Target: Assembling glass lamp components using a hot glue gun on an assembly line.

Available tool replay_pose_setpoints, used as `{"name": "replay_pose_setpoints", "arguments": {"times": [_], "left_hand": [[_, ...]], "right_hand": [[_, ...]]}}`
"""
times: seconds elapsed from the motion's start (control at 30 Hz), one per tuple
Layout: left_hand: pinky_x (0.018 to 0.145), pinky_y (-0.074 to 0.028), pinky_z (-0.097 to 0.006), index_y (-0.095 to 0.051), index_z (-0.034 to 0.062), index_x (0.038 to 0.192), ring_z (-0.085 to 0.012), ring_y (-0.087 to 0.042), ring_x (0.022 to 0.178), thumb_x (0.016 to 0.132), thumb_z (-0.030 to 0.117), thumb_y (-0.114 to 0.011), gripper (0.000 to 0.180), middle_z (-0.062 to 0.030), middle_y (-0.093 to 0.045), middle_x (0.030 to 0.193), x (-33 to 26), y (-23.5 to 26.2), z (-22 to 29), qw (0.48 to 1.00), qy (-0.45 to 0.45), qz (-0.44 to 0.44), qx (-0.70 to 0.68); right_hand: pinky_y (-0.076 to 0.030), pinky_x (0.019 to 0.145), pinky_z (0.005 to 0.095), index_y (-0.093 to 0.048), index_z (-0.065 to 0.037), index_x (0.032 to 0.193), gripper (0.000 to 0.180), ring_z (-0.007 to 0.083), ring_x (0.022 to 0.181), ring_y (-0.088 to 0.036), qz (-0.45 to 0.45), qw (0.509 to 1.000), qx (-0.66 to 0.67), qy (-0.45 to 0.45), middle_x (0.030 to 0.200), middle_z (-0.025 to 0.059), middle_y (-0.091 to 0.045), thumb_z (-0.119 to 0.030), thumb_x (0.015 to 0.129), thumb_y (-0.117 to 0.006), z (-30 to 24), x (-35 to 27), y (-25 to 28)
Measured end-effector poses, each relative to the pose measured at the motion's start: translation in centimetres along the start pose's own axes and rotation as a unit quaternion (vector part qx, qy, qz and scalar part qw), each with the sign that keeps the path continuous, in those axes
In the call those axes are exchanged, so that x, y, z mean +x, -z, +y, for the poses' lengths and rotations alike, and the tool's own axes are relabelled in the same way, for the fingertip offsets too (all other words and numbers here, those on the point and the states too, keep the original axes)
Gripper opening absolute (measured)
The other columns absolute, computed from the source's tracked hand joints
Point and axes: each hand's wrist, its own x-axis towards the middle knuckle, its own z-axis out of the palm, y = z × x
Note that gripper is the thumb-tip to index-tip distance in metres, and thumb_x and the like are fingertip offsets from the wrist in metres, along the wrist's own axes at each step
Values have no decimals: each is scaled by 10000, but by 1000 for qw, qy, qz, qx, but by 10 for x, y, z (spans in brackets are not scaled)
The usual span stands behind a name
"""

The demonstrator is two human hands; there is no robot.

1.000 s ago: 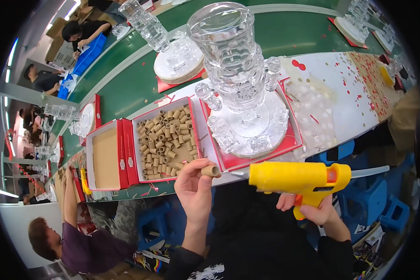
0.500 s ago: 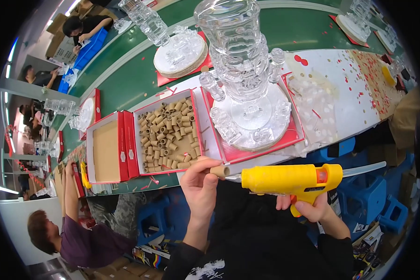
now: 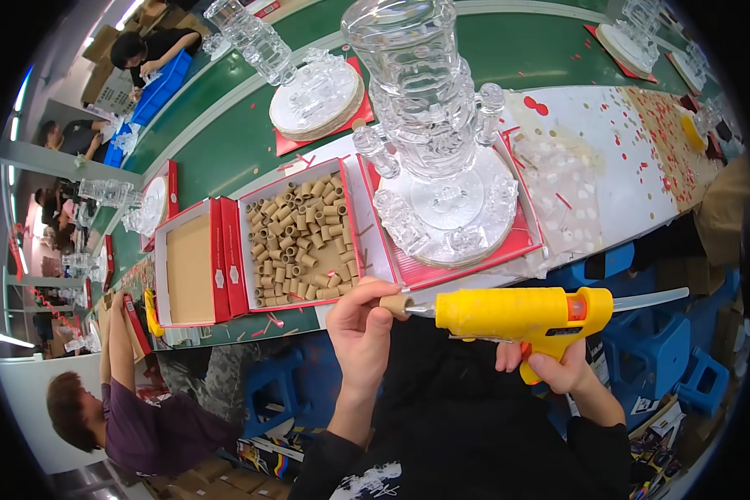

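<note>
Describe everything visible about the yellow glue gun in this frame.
The yellow glue gun looks plastic, with an orange patch near its rear and a pale glue stick jutting out the back. It lies roughly level, metal nozzle pointing left, touching a small cardboard tube pinched in the left hand. The right hand grips its handle below the table edge.

Black long sleeves, black top with white print, bare hands

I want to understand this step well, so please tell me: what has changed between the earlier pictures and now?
The left hand carried its small cardboard tube to the right, from beside the box of tubes toward the yellow glue gun. The right hand brought the gun leftward, so its nozzle now meets the tube's end. Nothing was picked up or released. The clear plastic tower on its red tray stayed in place.
</note>
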Motion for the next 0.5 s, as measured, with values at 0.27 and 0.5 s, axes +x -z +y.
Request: {"name": "replay_pose_setpoints", "arguments": {"times": [0.27,0.5], "left_hand": [[724,-474,-243,-615,-51,1050,-139,-585,798,881,241,-687,345,-84,-591,918,3,-7,3,999,-17,-1,-40],[810,-474,-256,-616,-47,1063,-163,-606,902,867,162,-700,298,-120,-617,1011,3,-7,3,999,-30,2,-36]], "right_hand": [[-541,738,362,-365,-40,1333,569,166,770,-624,13,999,-46,-1,859,99,-605,-41,781,-501,2,-2,3],[-535,715,365,-358,-33,1337,559,171,734,-620,43,998,-46,-17,838,104,-602,-56,796,-497,3,-3,4]]}}
